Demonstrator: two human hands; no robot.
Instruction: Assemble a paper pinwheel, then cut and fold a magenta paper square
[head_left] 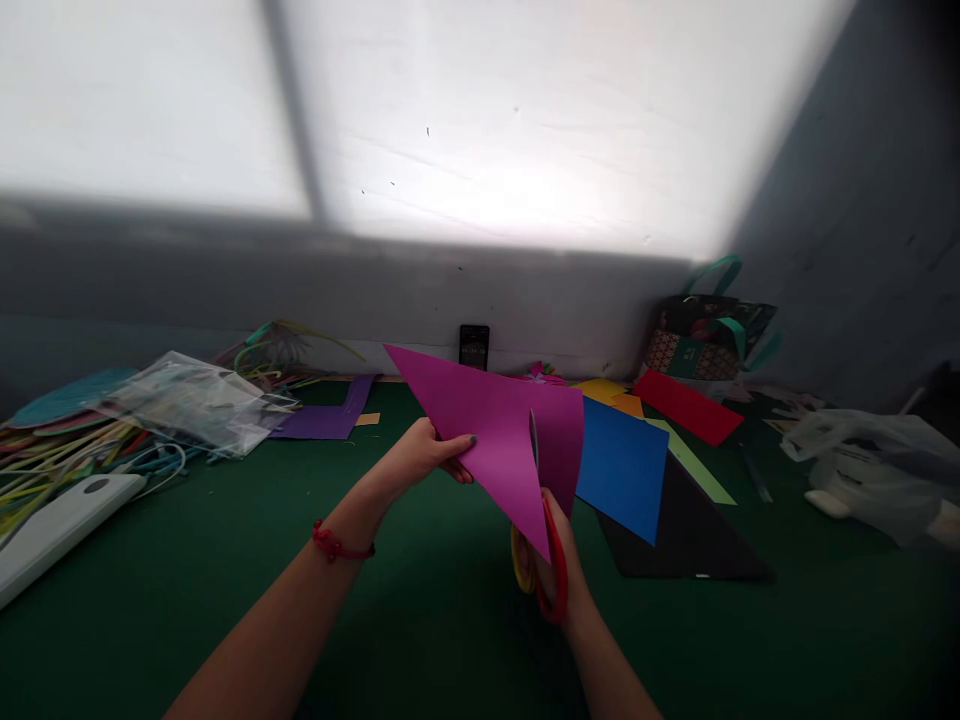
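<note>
A magenta sheet of paper (480, 420) is held above the green table, partly cut through from its near edge. My left hand (435, 450) pinches its left side, thumb on top and fingers beneath. In my right hand (562, 540) is a pair of scissors (553, 580) with red and yellow handles. A blade shows through the slit in the sheet, and the part right of the cut bends away. The sheet hides some of my right fingers and most of the blades.
Blue paper (626, 465), black paper (690, 525) and red paper (690, 405) lie to the right. Purple paper (322, 420), a plastic sleeve (202, 400) and a white device (67, 525) lie left. A phone (474, 345) leans on the wall; a patterned bag (697, 340) stands behind.
</note>
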